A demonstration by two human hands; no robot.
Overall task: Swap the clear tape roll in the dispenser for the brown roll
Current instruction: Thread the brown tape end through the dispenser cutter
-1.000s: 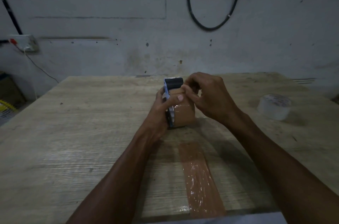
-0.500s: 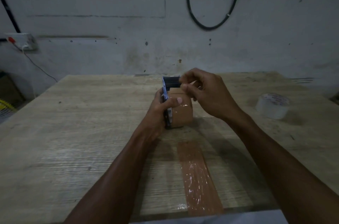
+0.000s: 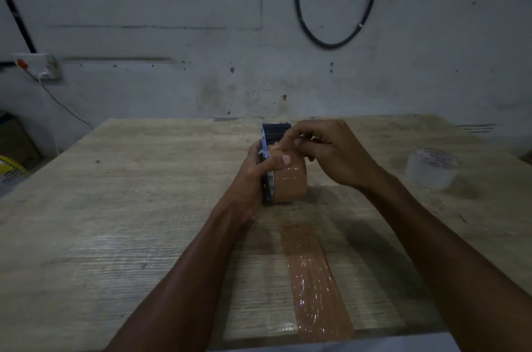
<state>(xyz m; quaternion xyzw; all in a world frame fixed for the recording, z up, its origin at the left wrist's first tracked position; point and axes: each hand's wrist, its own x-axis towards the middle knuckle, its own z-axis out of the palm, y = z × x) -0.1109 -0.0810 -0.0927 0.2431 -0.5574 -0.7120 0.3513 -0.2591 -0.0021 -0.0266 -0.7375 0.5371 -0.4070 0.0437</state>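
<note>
Brown tape roll (image 3: 289,181) sits in the dispenser (image 3: 270,150), mid wooden table (image 3: 129,207). Left hand (image 3: 256,176) wraps the dispenser, thumb on the roll. Right hand (image 3: 331,150) pinches at the roll's top, fingers curled. Clear tape roll (image 3: 431,168) lies far right.

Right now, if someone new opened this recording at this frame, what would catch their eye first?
The two hands at the table's middle: the left hand clasps the dispenser with the brown roll already in it, while the right hand pinches at the top of the roll. Next, the brown tape strip stuck along the table toward the near edge. The clear roll sits alone at far right.
</note>
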